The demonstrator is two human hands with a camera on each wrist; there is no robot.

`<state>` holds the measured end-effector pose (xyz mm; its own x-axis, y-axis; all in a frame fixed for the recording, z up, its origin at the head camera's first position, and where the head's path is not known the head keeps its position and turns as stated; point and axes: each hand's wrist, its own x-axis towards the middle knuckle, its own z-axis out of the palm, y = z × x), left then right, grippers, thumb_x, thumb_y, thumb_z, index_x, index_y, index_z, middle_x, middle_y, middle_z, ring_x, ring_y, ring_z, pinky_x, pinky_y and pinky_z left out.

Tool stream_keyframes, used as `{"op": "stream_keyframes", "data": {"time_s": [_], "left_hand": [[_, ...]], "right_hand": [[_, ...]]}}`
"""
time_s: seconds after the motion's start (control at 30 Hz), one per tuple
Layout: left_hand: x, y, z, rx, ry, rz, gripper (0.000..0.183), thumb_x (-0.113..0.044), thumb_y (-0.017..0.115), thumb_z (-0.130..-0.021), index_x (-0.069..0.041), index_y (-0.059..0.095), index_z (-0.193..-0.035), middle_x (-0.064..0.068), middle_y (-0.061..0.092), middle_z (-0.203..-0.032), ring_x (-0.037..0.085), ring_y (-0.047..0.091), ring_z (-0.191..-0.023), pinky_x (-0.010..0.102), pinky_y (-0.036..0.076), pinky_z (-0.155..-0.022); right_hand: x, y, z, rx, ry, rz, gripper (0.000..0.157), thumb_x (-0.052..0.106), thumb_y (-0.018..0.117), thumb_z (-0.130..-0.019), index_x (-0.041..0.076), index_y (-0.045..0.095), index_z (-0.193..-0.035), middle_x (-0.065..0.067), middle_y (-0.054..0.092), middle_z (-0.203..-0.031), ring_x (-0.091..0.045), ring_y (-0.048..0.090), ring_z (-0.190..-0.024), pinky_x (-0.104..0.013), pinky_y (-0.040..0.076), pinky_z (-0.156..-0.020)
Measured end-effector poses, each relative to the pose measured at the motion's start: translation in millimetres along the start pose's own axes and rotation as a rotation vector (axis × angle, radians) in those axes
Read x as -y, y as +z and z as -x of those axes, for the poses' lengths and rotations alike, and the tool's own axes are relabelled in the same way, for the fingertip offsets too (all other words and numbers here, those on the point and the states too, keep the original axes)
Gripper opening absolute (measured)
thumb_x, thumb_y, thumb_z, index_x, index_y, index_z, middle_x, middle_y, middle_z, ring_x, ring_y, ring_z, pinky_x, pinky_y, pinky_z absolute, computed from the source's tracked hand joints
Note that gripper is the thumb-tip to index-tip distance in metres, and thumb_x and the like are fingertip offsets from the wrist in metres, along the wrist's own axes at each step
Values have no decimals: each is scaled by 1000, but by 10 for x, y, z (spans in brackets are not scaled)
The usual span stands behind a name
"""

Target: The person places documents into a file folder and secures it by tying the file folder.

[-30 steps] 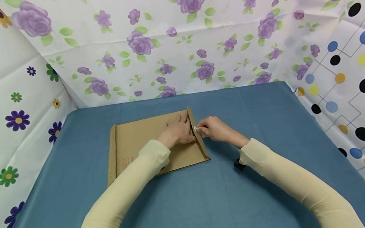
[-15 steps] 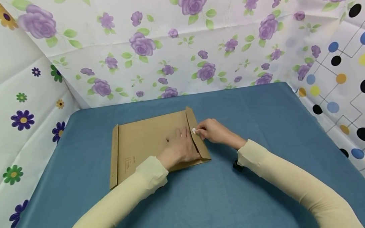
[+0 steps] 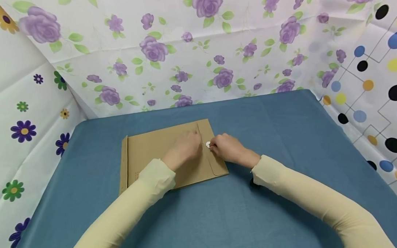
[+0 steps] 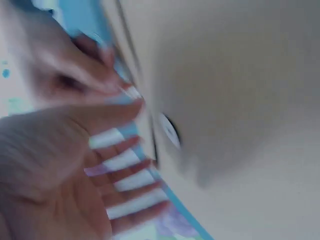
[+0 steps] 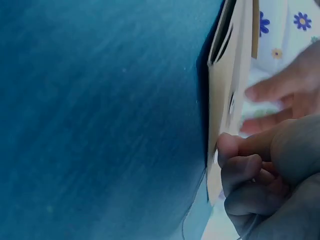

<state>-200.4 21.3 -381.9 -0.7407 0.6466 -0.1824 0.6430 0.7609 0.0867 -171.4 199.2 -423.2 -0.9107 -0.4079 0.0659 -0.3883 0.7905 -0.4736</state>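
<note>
A brown kraft-paper document envelope (image 3: 158,144) lies on the blue-covered table, its flap (image 3: 218,163) folded flat at the right end. On the flap, a round white button (image 3: 208,144) shows at the fingertips of my right hand (image 3: 228,148). That hand is curled, thumb against forefinger, pinching a thin string (image 5: 188,212) that trails off past the envelope. A second white button (image 4: 170,131) sits on the envelope body in the left wrist view. Above the body hovers my left hand (image 3: 186,145), blurred in the head view; its fingers are spread and hold nothing in the left wrist view.
Blue cloth (image 3: 267,119) covers the table around the envelope. A narrow folded edge strip (image 3: 123,165) stands up along the envelope's left end. Floral sheets (image 3: 188,47) hang behind and at the left, and a dotted sheet (image 3: 379,104) at the right.
The flap has gone from raised to lying flat on the envelope. My left hand has come off the flap's edge and moved up and left. My right hand has shifted slightly down.
</note>
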Motion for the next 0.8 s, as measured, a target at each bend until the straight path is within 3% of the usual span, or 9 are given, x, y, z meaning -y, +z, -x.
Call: {"op": "stream_keyframes", "data": {"time_s": [0.03,0.1,0.17,0.27,0.37,0.5,0.57,0.67,0.8], "left_hand": [[30,3,-37,-10,17,-31,14,-8,60,-99,1,65,-109,16,64,-113,31,65,-105,42,55,-88],[80,11,-122,24,50,-72,34,-11,53,-104,-1,57,-137,21,52,-144,39,50,-135,52,46,-106],[118,22,-214,96,61,-79,44,-15,47,-108,-8,47,-151,17,38,-158,38,34,-148,56,39,-111],[165,31,-328,158,76,-91,49,-14,43,-109,-14,40,-157,12,34,-160,34,31,-150,57,41,-108],[224,26,-405,161,121,-95,48,-10,47,-107,-15,42,-155,9,41,-153,33,36,-145,49,45,-104],[333,1,-468,178,167,-72,51,-16,54,-108,-18,42,-157,9,41,-157,33,33,-149,43,38,-113],[378,-14,-497,206,152,-40,56,-27,55,-108,-20,38,-160,10,33,-164,35,25,-153,47,31,-118],[416,-32,-545,245,74,34,63,-37,58,-106,-26,33,-163,12,19,-170,40,18,-154,56,25,-120],[408,-19,-626,186,-4,84,63,-44,63,-102,-26,42,-159,16,32,-164,41,32,-149,58,31,-116]], "right_hand": [[13,11,3,-3,0,23,14,5,65,-100,4,77,-93,-4,67,-78,-10,53,-58,-26,44,-54],[34,31,11,-4,-6,62,16,5,64,-100,6,76,-90,-3,66,-75,-10,54,-57,-26,43,-52],[48,48,19,-3,-10,85,20,5,62,-101,7,74,-85,-2,63,-70,-10,52,-55,-25,41,-50],[68,59,36,-1,-6,96,25,6,59,-102,10,72,-81,0,56,-63,-10,48,-51,-24,37,-47],[114,54,72,27,7,115,23,8,60,-103,10,71,-83,0,54,-63,-11,48,-49,-25,37,-46],[222,48,141,119,30,160,14,13,61,-103,8,69,-93,-2,56,-68,-13,52,-53,-29,41,-47],[273,50,171,154,38,160,12,15,62,-103,8,68,-96,-3,57,-70,-15,53,-55,-31,43,-49],[324,59,190,169,54,141,10,15,65,-102,8,68,-96,-3,60,-75,-16,55,-58,-33,45,-53],[352,68,189,178,77,136,9,15,67,-101,9,68,-95,-3,61,-77,-17,56,-60,-34,47,-55]]}}
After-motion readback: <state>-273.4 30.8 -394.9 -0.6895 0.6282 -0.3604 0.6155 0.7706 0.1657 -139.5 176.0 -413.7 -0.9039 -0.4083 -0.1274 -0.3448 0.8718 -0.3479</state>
